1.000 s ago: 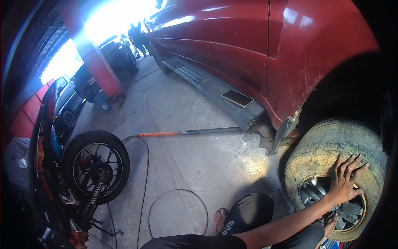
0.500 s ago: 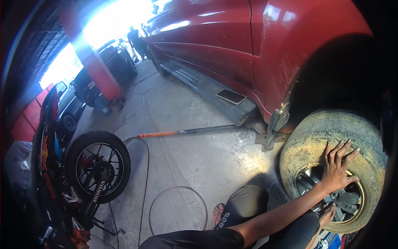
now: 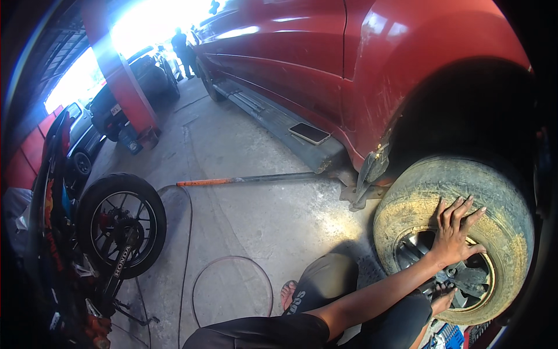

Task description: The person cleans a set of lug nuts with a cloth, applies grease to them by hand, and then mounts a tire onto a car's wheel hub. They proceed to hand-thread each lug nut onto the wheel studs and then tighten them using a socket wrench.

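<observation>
My left hand (image 3: 456,235) rests on the muddy tire (image 3: 488,192), with its fingers spread over the sidewall above the rim. Below it, my right hand (image 3: 442,299) is at the lower part of the dark spoked wheel (image 3: 475,282), fingers curled near the hub; what they grip is too small to make out. The wheel stands at the dark arch of a red vehicle (image 3: 290,46). A blue tool case (image 3: 447,337) shows at its foot.
A phone (image 3: 309,133) lies on the running board. A long orange-and-black bar (image 3: 203,182) and looped hose (image 3: 232,257) are on the floor (image 3: 232,221). A motorcycle wheel (image 3: 87,221) stands left. Beyond are a red pillar (image 3: 125,93), parked vehicles and a standing person (image 3: 183,52).
The whole view has shifted, so the vehicle, wheel and floor objects sit farther left and slightly higher. My hands remain at about the same places on the wheel.
</observation>
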{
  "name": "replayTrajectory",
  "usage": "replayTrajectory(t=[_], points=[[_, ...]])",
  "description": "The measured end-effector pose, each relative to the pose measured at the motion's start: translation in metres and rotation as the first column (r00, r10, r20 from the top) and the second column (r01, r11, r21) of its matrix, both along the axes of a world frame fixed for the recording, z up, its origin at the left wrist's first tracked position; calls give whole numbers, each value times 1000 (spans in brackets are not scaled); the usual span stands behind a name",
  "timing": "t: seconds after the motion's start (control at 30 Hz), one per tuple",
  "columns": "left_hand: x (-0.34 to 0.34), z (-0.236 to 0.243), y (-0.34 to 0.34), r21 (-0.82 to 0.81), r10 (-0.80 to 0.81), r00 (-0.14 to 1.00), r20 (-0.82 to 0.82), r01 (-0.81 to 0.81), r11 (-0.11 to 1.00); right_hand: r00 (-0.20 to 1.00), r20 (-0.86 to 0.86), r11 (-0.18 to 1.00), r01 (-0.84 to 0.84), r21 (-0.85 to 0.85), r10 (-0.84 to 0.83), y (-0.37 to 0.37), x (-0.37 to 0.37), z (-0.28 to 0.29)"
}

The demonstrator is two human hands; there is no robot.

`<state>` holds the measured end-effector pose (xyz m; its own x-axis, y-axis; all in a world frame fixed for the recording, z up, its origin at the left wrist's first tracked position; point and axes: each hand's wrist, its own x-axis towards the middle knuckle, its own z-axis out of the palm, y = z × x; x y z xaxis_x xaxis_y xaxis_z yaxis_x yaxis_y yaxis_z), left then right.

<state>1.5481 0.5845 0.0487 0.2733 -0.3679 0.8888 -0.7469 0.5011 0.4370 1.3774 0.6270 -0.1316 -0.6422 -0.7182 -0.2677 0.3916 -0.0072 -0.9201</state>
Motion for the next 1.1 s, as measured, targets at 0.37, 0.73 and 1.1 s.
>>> replayTrajectory(t=[0.37, 0.73, 1.1], points=[[-5, 3, 7, -9, -28, 999, -31, 28, 1000, 862, -496, 992, -55, 112, 104, -4, -38, -24], [-6, -12, -22, -43, 84, 991, 104, -80, 996, 324, -911, 919, 213, 332, 254, 11, -4, 25], [-19, 3, -16, -121, 204, 959, 196, -183, 976, 388, -874, 919, 136, 369, 293, 30, -17, 33]])
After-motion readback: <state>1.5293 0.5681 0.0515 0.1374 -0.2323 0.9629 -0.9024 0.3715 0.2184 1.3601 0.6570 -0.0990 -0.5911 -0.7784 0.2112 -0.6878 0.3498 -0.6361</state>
